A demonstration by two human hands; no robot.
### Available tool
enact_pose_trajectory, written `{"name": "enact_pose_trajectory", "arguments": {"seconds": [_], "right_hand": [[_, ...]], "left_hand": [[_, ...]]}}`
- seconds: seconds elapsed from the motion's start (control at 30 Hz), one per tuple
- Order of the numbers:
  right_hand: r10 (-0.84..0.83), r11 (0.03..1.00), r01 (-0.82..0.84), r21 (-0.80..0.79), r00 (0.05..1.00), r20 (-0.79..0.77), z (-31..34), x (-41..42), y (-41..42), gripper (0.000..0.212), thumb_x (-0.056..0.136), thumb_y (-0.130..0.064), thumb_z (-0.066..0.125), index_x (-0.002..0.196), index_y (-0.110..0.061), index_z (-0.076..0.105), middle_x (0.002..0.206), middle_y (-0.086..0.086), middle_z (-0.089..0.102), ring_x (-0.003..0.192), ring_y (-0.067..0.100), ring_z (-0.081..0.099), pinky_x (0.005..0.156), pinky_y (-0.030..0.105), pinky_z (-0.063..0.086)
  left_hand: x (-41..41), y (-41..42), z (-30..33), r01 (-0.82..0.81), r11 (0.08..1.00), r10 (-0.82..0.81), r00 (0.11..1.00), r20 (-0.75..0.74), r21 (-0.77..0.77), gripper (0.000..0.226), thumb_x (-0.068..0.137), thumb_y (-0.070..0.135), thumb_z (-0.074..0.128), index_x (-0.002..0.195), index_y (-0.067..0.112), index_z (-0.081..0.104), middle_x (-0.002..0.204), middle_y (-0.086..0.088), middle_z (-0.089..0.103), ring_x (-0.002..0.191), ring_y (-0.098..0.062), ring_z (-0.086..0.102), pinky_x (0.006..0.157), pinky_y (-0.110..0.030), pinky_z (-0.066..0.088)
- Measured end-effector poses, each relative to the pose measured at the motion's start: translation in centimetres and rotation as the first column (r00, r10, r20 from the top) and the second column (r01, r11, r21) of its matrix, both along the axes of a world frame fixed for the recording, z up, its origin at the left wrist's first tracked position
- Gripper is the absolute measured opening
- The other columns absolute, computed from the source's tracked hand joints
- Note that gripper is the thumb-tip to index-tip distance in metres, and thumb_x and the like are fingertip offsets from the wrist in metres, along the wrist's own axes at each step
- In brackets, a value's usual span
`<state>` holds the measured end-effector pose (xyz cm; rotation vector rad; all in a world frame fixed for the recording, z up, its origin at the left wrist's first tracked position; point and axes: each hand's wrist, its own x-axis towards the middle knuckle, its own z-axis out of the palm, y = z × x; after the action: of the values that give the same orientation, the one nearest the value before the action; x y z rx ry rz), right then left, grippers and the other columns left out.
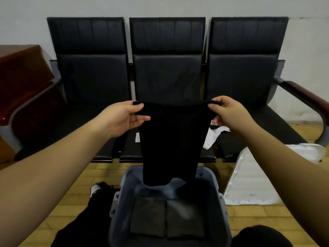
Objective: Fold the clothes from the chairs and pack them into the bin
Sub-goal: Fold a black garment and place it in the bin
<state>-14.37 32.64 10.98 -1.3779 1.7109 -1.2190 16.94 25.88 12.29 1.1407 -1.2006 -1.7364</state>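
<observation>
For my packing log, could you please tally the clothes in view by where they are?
Black fabric garment held up by both hands: 1
Folded dark grey garments in the grey plastic bin: 2
White garment on chair seat: 1
Total: 4

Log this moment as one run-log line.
left hand: grips black garment | right hand: grips it | bin: two folded items
</observation>
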Motion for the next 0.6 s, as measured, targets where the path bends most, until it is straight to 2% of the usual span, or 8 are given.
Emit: {"name": "enact_pose_trajectory", "arguments": {"seconds": [0.1,0.2,0.33,0.43,0.6], "right_hand": [[-0.020,1.000,0.020,-0.004,0.995,0.095,-0.3,-0.5,-2.6,0.007,0.096,-0.022,0.063,0.102,-0.021,0.064,0.083,0.004,0.066,0.055,0.013,0.063,0.057,0.031,0.048],[-0.018,1.000,0.017,0.008,0.990,0.143,-0.7,-1.0,-5.6,0.012,0.097,-0.019,0.063,0.108,-0.017,0.063,0.090,0.000,0.066,0.057,0.012,0.066,0.050,0.022,0.048],[-0.029,0.999,0.026,0.025,0.985,0.168,-1.4,-1.6,-9.8,0.015,0.097,-0.017,0.062,0.112,-0.014,0.062,0.095,0.003,0.068,0.060,0.011,0.068,0.050,0.020,0.051],[-0.043,0.999,0.037,0.035,0.981,0.187,-2.2,-2.2,-13.0,0.008,0.098,-0.016,0.061,0.106,-0.016,0.061,0.096,0.004,0.069,0.063,0.010,0.070,0.051,0.019,0.051],[-0.054,0.998,0.044,0.047,0.970,0.235,-4.2,-3.3,-17.8,0.007,0.099,-0.015,0.059,0.106,-0.016,0.059,0.103,0.005,0.069,0.076,0.011,0.073,0.066,0.022,0.057]], "left_hand": [[-0.4,-2.3,-0.4,0.001,0.999,0.002,0.998,0.057,-0.051,0.024,0.098,0.014,0.059,0.121,0.009,0.064,0.105,-0.008,0.076,0.085,-0.018,0.075,0.059,-0.021,0.057],[-1.1,-5.2,-0.8,-0.013,0.998,0.018,0.997,0.074,-0.069,0.025,0.097,0.014,0.060,0.122,0.008,0.064,0.107,-0.008,0.076,0.086,-0.019,0.076,0.059,-0.022,0.057],[-2.4,-9.8,-1.2,-0.027,0.996,0.036,0.994,0.104,-0.088,0.019,0.097,0.013,0.061,0.116,0.010,0.065,0.109,-0.009,0.075,0.085,-0.020,0.076,0.059,-0.022,0.057],[-3.6,-13.3,-1.8,-0.053,0.991,0.069,0.989,0.128,-0.123,0.025,0.097,0.013,0.062,0.122,0.009,0.062,0.113,-0.012,0.073,0.082,-0.021,0.076,0.059,-0.024,0.058],[-5.5,-17.9,-3.6,-0.063,0.981,0.098,0.977,0.187,-0.185,0.031,0.100,0.016,0.059,0.131,0.011,0.058,0.120,-0.009,0.068,0.085,-0.021,0.076,0.060,-0.025,0.058]]}}
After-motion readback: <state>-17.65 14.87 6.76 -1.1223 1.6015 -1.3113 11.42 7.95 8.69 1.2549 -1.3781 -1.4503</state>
